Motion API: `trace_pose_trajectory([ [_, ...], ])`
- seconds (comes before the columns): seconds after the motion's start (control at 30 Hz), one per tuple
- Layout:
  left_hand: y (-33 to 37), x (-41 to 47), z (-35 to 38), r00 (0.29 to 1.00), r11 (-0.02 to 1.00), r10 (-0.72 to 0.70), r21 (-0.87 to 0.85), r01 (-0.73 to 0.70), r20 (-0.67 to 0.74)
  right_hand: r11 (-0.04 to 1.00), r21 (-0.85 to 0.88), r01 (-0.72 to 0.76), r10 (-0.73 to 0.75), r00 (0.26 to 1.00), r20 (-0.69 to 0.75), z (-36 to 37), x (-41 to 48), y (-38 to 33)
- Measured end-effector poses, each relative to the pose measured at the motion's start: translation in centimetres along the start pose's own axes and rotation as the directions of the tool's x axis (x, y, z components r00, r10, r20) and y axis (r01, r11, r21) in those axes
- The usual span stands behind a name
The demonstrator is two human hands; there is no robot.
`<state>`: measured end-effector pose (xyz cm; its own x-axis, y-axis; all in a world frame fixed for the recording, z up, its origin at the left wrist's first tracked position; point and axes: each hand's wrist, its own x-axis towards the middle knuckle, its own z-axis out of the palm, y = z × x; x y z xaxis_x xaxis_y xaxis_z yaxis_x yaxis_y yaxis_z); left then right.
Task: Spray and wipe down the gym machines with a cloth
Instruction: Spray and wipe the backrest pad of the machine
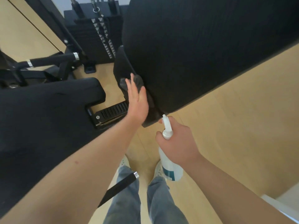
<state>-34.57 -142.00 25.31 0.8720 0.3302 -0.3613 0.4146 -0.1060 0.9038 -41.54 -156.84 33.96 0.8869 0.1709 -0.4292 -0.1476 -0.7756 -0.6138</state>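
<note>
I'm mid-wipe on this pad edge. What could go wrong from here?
The cloth is only pressed flat under the left hand, not gripped, so it may slip off the pad edge. The spray bottle in the right hand points its nozzle near that hand; a squeeze could wet the wrist. The black bar by the legs could catch a step.

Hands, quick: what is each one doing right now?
Left hand: open, flat fingers pressing the grey cloth against the black pad.
Right hand: closed around the white spray bottle.
</note>
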Motion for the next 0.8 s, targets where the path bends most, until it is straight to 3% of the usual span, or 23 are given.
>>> trace_pose_trajectory([
  [0.2, -2.3, -1.6, -1.0, 0.985, 0.994, 0.069, 0.074, -0.081, 0.157, 0.999, -0.036, 0.033, -0.028, 0.993, 0.117, -2.7, 2.3, -6.2],
  [0.4, 1.2, 6.3, -2.6, 0.999, 0.999, -0.034, 0.0, 0.034, 0.005, 0.995, -0.074, 0.073, -0.064, 0.991, 0.121, -4.7, 7.0, -12.4],
  [0.67, -0.4, -2.0, -0.6, 0.982, 0.977, 0.067, 0.188, -0.1, 0.175, 0.994, -0.106, 0.037, -0.035, 0.999, 0.019, -7.9, 11.3, -17.4],
  [0.8, 1.1, 3.0, -1.6, 0.997, 0.982, 0.035, 0.181, -0.046, 0.063, 0.988, -0.156, -0.009, 0.019, 0.998, 0.064, -7.7, 12.5, -18.3],
])
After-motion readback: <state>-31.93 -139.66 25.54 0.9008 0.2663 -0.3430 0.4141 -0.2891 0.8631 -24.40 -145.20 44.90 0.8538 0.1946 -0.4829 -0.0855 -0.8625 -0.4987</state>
